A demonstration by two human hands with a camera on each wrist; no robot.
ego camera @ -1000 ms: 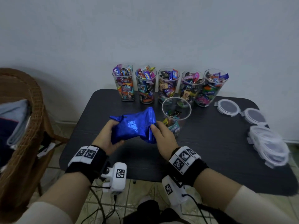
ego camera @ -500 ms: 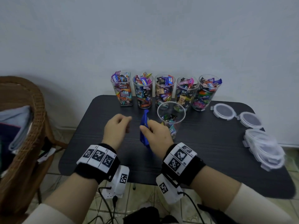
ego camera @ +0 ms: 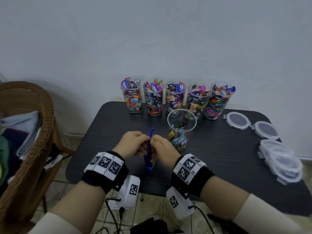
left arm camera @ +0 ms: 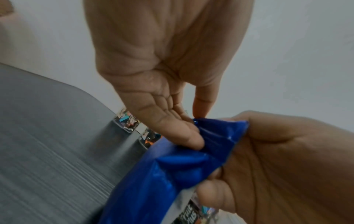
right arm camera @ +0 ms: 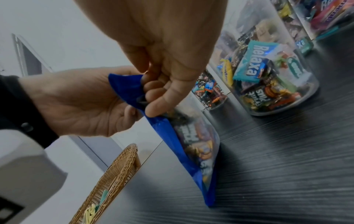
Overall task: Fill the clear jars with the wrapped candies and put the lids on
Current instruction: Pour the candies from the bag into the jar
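Black table [ego camera: 219, 149] stands against a pale wall [ego camera: 152, 39]; wicker chair [ego camera: 30, 132] just off the table's left edge, folded cloth on its seat.

Five clear jars in a row [ego camera: 177, 98] along the table's far edge, all heaped with wrapped candies, lids off. Sixth jar [ego camera: 181, 130] stands just in front of that row, toward its right half, only about half full; a teal "Relaxa" candy [right arm camera: 252, 62] presses against its wall.

Clear snap lids [ego camera: 280, 159] stacked near the table's right edge; two more lids [ego camera: 238, 119] lie singly between the stack and the jar row.

Blue candy bag [ego camera: 148, 151] held edge-on just left of the sixth jar, its lower corner touching the table. Candies show through its clear panel in the right wrist view.

Left hand [ego camera: 133, 144]: thumb and fingers curled, pinching one side of the bag's top edge. Right hand [ego camera: 162, 147]: fingers curled, pinching the opposite side. Knuckles of the two hands nearly touch. Whether the bag mouth is open: cannot tell.
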